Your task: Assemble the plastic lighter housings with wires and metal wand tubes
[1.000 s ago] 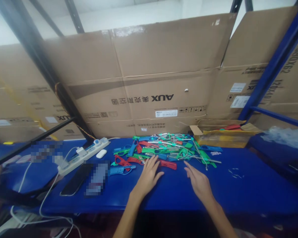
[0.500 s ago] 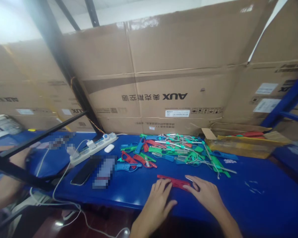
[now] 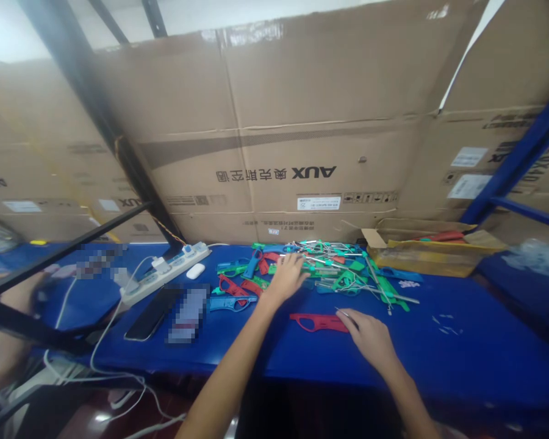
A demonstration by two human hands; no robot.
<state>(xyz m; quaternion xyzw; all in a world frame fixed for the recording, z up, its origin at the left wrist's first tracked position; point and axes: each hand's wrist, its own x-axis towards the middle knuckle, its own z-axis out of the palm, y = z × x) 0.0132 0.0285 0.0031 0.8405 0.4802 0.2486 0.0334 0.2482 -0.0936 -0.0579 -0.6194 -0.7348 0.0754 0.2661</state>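
A heap of red, green and blue plastic tags with thin metal pins (image 3: 322, 268) lies on the blue table (image 3: 462, 347). My left hand (image 3: 287, 275) reaches into the left side of the heap, fingers spread over the pieces. One red tag (image 3: 318, 322) lies apart, nearer to me. My right hand (image 3: 366, 334) rests on the table at the red tag's right end, fingers curled, pinching a thin metal pin.
A white power strip (image 3: 165, 274) with cables, a white mouse (image 3: 195, 271) and a black phone (image 3: 152, 313) lie to the left. A shallow cardboard tray (image 3: 427, 253) stands at the right. Large cardboard boxes (image 3: 274, 134) wall the back. Another person's arm (image 3: 2, 341) shows at far left.
My left hand has left the red tag and stretched forward into the heap. The red tag, pulled out of the heap earlier, stays by my right hand.
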